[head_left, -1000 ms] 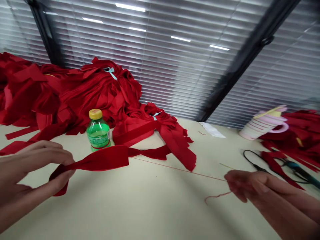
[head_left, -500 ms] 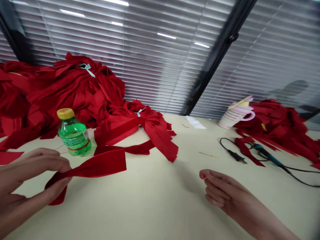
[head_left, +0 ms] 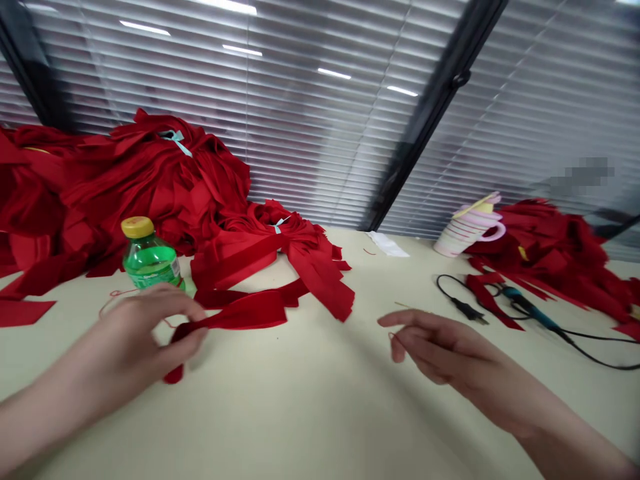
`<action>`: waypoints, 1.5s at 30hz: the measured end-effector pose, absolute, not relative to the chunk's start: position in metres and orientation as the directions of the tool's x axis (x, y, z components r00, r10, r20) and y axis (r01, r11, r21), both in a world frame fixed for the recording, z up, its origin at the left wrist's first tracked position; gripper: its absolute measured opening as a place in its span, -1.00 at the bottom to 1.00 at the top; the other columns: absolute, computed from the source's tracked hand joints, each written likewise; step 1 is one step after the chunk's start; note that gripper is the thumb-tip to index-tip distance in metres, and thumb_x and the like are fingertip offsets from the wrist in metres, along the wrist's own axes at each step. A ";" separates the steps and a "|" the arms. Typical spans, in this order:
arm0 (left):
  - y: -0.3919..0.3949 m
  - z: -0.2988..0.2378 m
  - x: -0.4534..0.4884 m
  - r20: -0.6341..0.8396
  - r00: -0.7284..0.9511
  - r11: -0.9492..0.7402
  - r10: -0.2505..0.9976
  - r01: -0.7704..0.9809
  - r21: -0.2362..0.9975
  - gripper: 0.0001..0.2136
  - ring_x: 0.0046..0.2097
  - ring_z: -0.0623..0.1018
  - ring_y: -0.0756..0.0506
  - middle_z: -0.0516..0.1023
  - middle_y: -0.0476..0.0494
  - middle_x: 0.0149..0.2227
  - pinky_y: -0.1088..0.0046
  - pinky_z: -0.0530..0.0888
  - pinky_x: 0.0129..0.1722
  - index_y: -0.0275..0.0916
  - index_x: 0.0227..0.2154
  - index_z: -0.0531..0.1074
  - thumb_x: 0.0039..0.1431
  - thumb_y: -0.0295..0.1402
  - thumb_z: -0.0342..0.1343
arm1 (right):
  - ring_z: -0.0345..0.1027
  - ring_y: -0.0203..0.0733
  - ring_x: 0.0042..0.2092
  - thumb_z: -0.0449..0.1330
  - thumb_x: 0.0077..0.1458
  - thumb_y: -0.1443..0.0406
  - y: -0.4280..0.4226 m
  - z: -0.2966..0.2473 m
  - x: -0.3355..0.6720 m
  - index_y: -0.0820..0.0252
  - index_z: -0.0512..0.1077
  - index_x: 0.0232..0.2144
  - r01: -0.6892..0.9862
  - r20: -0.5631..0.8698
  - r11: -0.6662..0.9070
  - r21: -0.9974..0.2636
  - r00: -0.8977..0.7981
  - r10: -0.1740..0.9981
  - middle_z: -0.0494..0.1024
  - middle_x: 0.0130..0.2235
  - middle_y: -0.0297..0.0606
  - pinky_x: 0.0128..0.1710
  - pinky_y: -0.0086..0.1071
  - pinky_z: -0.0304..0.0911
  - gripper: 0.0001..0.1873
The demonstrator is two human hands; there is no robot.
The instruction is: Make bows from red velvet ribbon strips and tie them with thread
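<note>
Red ribbon (head_left: 240, 312) is pinched tight between the fingers (head_left: 187, 333) of the left hand (head_left: 140, 333), over the surface (head_left: 310, 413), near one green bottle (head_left: 149, 263). The right hand (head_left: 445, 350) is well apart, its fingers (head_left: 415, 327) loosely curved; anything they hold is too small to tell. Two ribbon heaps lie beyond, left (head_left: 150, 187) and right (head_left: 555, 257).

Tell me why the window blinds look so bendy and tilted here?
In the head view, the window blinds lean and curve, probably from a wide lens; ceiling lights glare on them as white streaks; a soft shadow stretches from the right hand across the table.
</note>
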State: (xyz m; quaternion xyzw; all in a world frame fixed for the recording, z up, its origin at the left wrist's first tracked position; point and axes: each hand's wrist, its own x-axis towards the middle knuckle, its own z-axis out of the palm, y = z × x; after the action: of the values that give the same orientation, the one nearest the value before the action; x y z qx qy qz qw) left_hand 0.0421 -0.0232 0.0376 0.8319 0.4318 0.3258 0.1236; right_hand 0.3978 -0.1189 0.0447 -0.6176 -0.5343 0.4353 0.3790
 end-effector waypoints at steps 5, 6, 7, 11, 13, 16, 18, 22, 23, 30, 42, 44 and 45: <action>-0.021 0.035 0.103 0.429 0.662 -0.779 0.615 0.596 0.197 -0.87 -0.32 0.44 -0.13 0.46 -0.04 -0.47 0.29 0.37 -0.31 -0.23 -0.53 0.40 0.06 -0.51 0.02 | 0.25 -0.35 -0.52 0.09 0.16 0.22 -0.081 0.093 0.328 0.16 0.36 -0.26 0.477 0.235 0.264 -0.838 -0.119 0.965 0.57 -0.41 -0.28 -0.55 -0.48 0.14 -0.85; -0.022 0.032 0.111 0.439 0.670 -0.788 0.599 0.592 0.172 -0.87 -0.29 0.43 -0.15 0.47 -0.07 -0.45 0.24 0.36 -0.27 -0.24 -0.51 0.40 0.09 -0.50 0.01 | 0.34 -0.32 -0.45 0.08 0.16 0.26 -0.074 0.096 0.313 0.16 0.35 -0.29 0.495 0.329 0.339 -0.800 -0.110 0.938 0.57 -0.41 -0.29 -0.50 -0.47 0.19 -0.90; -0.023 0.030 0.117 0.447 0.675 -0.794 0.587 0.587 0.156 -0.87 -0.27 0.41 -0.17 0.47 -0.10 -0.42 0.21 0.35 -0.25 -0.24 -0.49 0.40 0.12 -0.48 0.00 | 0.40 -0.30 -0.41 0.08 0.15 0.30 -0.067 0.094 0.300 0.15 0.35 -0.30 0.523 0.400 0.391 -0.757 -0.102 0.911 0.57 -0.40 -0.31 -0.48 -0.47 0.21 -0.94; -0.023 0.021 0.123 0.487 0.663 -0.801 0.568 0.581 0.144 -0.86 -0.24 0.38 -0.19 0.47 -0.15 -0.39 0.19 0.32 -0.23 -0.27 -0.45 0.40 0.17 -0.45 -0.02 | 0.39 -0.31 -0.47 0.09 0.10 0.40 -0.045 0.065 0.273 0.15 0.40 -0.42 0.660 0.471 0.426 -0.619 -0.122 0.873 0.52 -0.49 -0.39 -0.48 -0.46 0.24 -0.88; -0.020 0.020 0.121 0.506 0.647 -0.797 0.570 0.584 0.151 -0.87 -0.24 0.38 -0.19 0.47 -0.16 -0.38 0.19 0.31 -0.24 -0.28 -0.45 0.39 0.17 -0.46 -0.02 | 0.38 -0.31 -0.51 0.08 0.10 0.41 -0.041 0.051 0.273 0.15 0.41 -0.41 0.670 0.451 0.407 -0.620 -0.120 0.885 0.51 -0.52 -0.39 -0.49 -0.45 0.26 -0.87; -0.016 0.023 0.118 0.535 0.620 -0.793 0.575 0.584 0.175 -0.88 -0.26 0.38 -0.18 0.46 -0.15 -0.39 0.20 0.30 -0.27 -0.29 -0.42 0.40 0.17 -0.47 -0.02 | 0.44 -0.28 -0.46 0.10 0.10 0.38 -0.041 0.042 0.279 0.16 0.38 -0.29 0.622 0.418 0.376 -0.687 -0.086 0.905 0.56 -0.46 -0.36 -0.45 -0.43 0.32 -0.90; -0.014 0.024 0.117 0.555 0.601 -0.793 0.575 0.577 0.197 -0.90 -0.27 0.38 -0.17 0.45 -0.12 -0.41 0.22 0.30 -0.28 -0.28 -0.40 0.40 0.16 -0.48 -0.01 | 0.42 -0.28 -0.49 0.11 0.10 0.33 -0.042 0.044 0.282 0.17 0.36 -0.30 0.573 0.374 0.338 -0.747 -0.059 0.926 0.56 -0.47 -0.34 -0.49 -0.44 0.31 -0.93; -0.011 0.024 0.117 0.583 0.574 -0.800 0.575 0.543 0.255 -0.91 -0.29 0.39 -0.11 0.46 -0.04 -0.43 0.28 0.30 -0.27 -0.24 -0.40 0.40 0.13 -0.52 0.03 | 0.35 -0.33 -0.57 0.10 0.13 0.27 -0.041 0.046 0.282 0.18 0.38 -0.40 0.470 0.323 0.305 -0.829 -0.045 0.945 0.53 -0.51 -0.34 -0.55 -0.46 0.28 -0.88; -0.011 0.023 0.117 0.590 0.566 -0.801 0.576 0.535 0.268 -0.91 -0.29 0.39 -0.10 0.46 -0.03 -0.43 0.28 0.30 -0.27 -0.23 -0.41 0.39 0.12 -0.52 0.04 | 0.36 -0.33 -0.56 0.11 0.13 0.27 -0.040 0.045 0.281 0.18 0.40 -0.41 0.457 0.325 0.306 -0.835 -0.039 0.945 0.52 -0.52 -0.34 -0.56 -0.47 0.28 -0.87; -0.004 0.019 0.115 0.615 0.513 -0.787 0.599 0.521 0.331 -0.92 -0.31 0.37 -0.09 0.41 0.00 -0.44 0.28 0.30 -0.25 -0.22 -0.43 0.30 0.14 -0.50 0.04 | 0.44 -0.29 -0.47 0.15 0.12 0.30 -0.041 0.035 0.277 0.18 0.43 -0.38 0.411 0.405 0.386 -0.826 -0.043 0.913 0.51 -0.50 -0.34 -0.53 -0.47 0.32 -0.91; 0.000 0.015 0.115 0.648 0.479 -0.780 0.592 0.542 0.312 -0.70 -0.20 0.40 -0.13 0.43 -0.07 -0.23 0.28 0.27 -0.19 -0.19 -0.12 0.13 0.11 -0.57 0.03 | 0.46 -0.29 -0.40 0.14 0.14 0.30 -0.039 0.023 0.273 0.17 0.41 -0.34 0.320 0.430 0.435 -0.842 -0.089 0.898 0.54 -0.42 -0.31 -0.54 -0.51 0.26 -0.94; 0.001 0.015 0.114 0.651 0.491 -0.788 0.579 0.542 0.292 -0.70 -0.21 0.40 -0.13 0.44 -0.07 -0.25 0.29 0.27 -0.20 -0.21 -0.11 0.13 0.13 -0.55 0.03 | 0.46 -0.28 -0.37 0.13 0.15 0.30 -0.039 0.021 0.273 0.16 0.41 -0.34 0.324 0.441 0.452 -0.831 -0.111 0.890 0.53 -0.41 -0.31 -0.53 -0.50 0.25 -0.93; 0.001 0.014 0.114 0.653 0.496 -0.791 0.572 0.543 0.281 -0.71 -0.22 0.40 -0.13 0.44 -0.07 -0.27 0.30 0.26 -0.21 -0.22 -0.11 0.14 0.13 -0.55 0.03 | 0.45 -0.27 -0.37 0.13 0.15 0.30 -0.039 0.020 0.273 0.16 0.41 -0.34 0.327 0.436 0.449 -0.832 -0.114 0.892 0.53 -0.41 -0.30 -0.51 -0.49 0.26 -0.93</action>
State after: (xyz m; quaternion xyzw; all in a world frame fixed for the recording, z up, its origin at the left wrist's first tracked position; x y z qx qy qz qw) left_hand 0.1143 0.0009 0.0144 0.8647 0.3223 0.3848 0.0192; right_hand 0.2735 -0.0388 0.0198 -0.4416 -0.6902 0.2840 0.4979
